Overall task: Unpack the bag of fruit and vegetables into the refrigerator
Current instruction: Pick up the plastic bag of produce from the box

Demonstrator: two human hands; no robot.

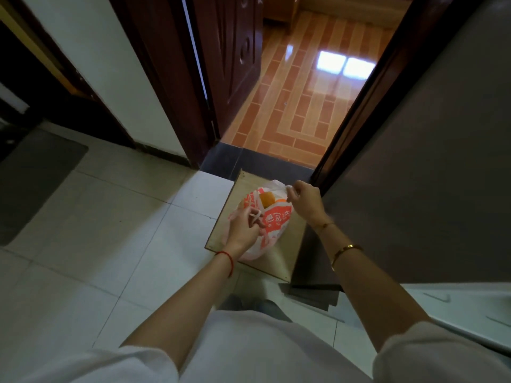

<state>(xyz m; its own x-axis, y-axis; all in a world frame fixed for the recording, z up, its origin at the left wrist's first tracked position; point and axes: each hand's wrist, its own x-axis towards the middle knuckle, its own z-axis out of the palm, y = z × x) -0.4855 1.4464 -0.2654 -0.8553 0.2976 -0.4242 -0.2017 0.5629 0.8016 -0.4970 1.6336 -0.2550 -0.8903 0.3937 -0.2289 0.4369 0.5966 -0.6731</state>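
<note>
Your left hand (240, 227) and right hand (305, 199) are both on the plastic bag (272, 226), a thin, crinkled white sack printed with orange-red panels and characters, which sits slumped on a flat square wooden board (289, 244) of pale, matte tan. That board works as your low bench, set just in front of the dark doorway threshold (235, 161) and beside the refrigerator (431, 175), whose broad, smooth, dull brown-grey side fills the right of the view. Your left fingers (250, 215) are curled and pinching a twisted white handle strip of the bag at its near side; your right fingers (292, 192) are curled and pinching the other bunched white handle at the far top edge, so the mouth gapes between your hands. Through that opening shows a rounded orange fruit (266, 200) with a smooth skin, resting at the top of the contents. A thin red string (229, 259) circles your left wrist; a slim gold bangle (347, 251) and a finer chain sit on your right forearm. Under the board lie large, pale, glossy floor tiles (116, 233) with thin grout lines, and beyond the threshold the floor turns to shiny orange brick-pattern tiling (304, 106). A dark grey, rounded-corner mat (36, 172) lies flat at the left.
</note>
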